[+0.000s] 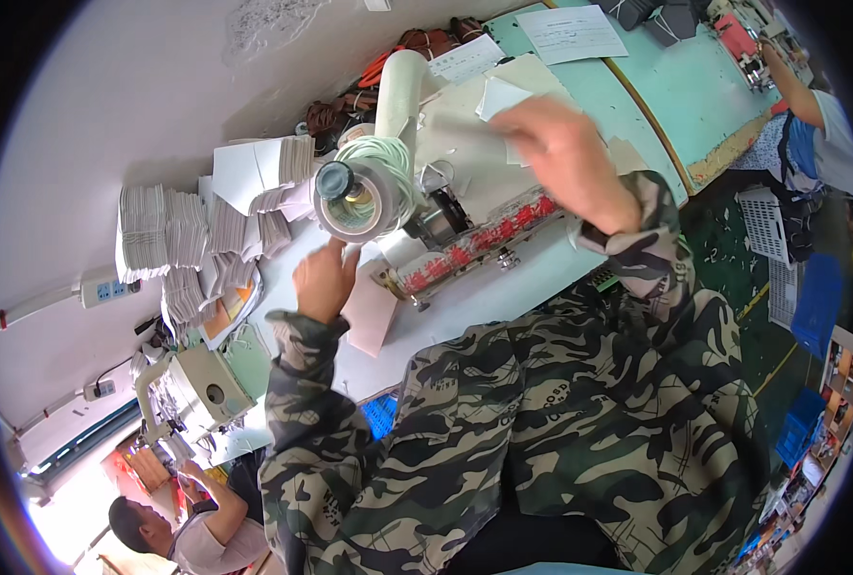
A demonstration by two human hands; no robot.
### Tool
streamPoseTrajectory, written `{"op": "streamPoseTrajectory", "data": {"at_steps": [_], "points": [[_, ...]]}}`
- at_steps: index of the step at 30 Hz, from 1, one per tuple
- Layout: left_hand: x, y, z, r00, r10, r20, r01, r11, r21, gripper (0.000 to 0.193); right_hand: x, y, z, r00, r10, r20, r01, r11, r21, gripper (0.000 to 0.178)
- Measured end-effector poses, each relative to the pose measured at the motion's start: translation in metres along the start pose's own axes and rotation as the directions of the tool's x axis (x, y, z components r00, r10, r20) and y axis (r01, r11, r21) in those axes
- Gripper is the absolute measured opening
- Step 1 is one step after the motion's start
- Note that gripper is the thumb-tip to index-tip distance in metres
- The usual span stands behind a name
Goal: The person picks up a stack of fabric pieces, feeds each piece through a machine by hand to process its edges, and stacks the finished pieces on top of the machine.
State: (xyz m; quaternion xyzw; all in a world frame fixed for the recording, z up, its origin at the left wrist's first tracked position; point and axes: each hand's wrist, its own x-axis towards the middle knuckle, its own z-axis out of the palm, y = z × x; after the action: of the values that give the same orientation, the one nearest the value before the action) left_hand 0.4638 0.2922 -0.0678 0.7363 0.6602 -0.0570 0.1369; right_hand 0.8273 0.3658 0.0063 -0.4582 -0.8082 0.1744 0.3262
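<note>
A sewing machine (484,240) with worn red paint stands in front of me, a coil of pale green thread (380,158) around its upper part. My left hand (323,281) is at the machine's left end, just below its round metal part (348,196). Its fingers look curled together, their tips partly hidden, and I cannot make out what they hold. Beside that hand a pale pinkish flat piece (371,311) lies on the table. My right hand (570,158) is raised over the far side of the machine, its fingers smeared by motion.
Stacks of white flat pieces (192,230) stand at the left by the wall. Paper sheets (570,34) lie on the green table (671,105) beyond. Another machine (201,388) and a person (206,532) are at lower left; a second person (833,144) works at upper right.
</note>
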Motion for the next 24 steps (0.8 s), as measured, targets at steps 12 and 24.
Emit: {"op": "streamPoseTrajectory", "data": {"at_steps": [12, 24], "points": [[-0.073, -0.018, 0.065, 0.889, 0.355, -0.288, -0.318, 0.933, 0.166, 0.023, -0.067, -0.060, 0.073, 0.969, -0.024, 0.245, -0.065, 0.936, 0.346, 0.025], [0.004, 0.025, -0.045, 0.809, 0.390, 0.441, 0.040, 0.711, -0.702, 0.026, -0.056, -0.061, 0.096, 0.768, 0.153, 0.622, -0.483, 0.777, 0.405, 0.021]]}}
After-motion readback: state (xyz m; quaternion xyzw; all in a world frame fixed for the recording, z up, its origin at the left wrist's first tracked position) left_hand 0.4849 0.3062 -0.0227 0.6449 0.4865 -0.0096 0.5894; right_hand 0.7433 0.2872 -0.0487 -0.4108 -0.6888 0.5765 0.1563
